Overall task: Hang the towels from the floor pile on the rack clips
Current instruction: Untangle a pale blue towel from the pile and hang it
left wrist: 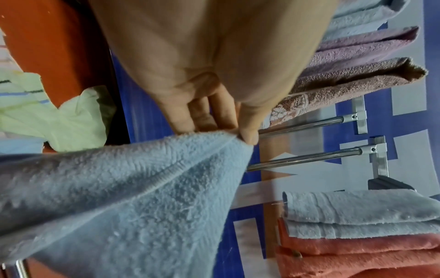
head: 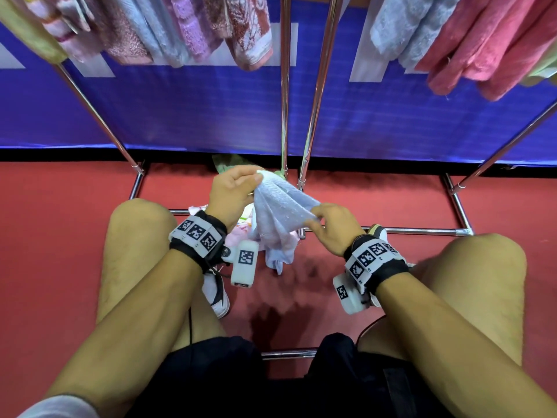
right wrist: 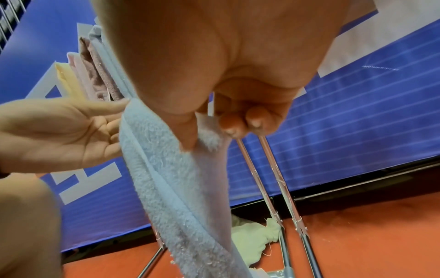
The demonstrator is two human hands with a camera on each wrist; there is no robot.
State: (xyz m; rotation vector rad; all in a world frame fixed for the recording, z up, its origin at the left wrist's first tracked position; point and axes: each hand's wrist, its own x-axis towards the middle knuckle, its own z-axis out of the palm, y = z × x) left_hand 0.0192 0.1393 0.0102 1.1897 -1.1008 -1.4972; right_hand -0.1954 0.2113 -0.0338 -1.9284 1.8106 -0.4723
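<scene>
The left hand point(head: 232, 191) pinches one corner of the pale blue terry towel point(head: 281, 215) between thumb and fingertips, a small grip on the hem only, as the left wrist view shows; the right hand point(head: 333, 227) pinches a neighbouring edge at about 4 o'clock from the left, thumb against curled fingers; the cloth stretches between the two grips and the rest hangs bunched toward 6 o'clock, just above the pile of pale pink and light green towels point(head: 241, 233) lying on the red floor point(head: 60, 221).

Both holds look shallow, so a sharp lift could, I judge, pull a corner free and drop the towel back on the pile; the hanging bulk may also drag a pile towel up with it, or snag on the chrome rack tubes point(head: 315, 95) rising at 12 o'clock.

The hung row of pink, blue and brown patterned towels point(head: 193, 28) at 11 o'clock and the coral ones at 1 o'clock are crowded; the clips themselves are not visible, so finding a free one may be awkward.
</scene>
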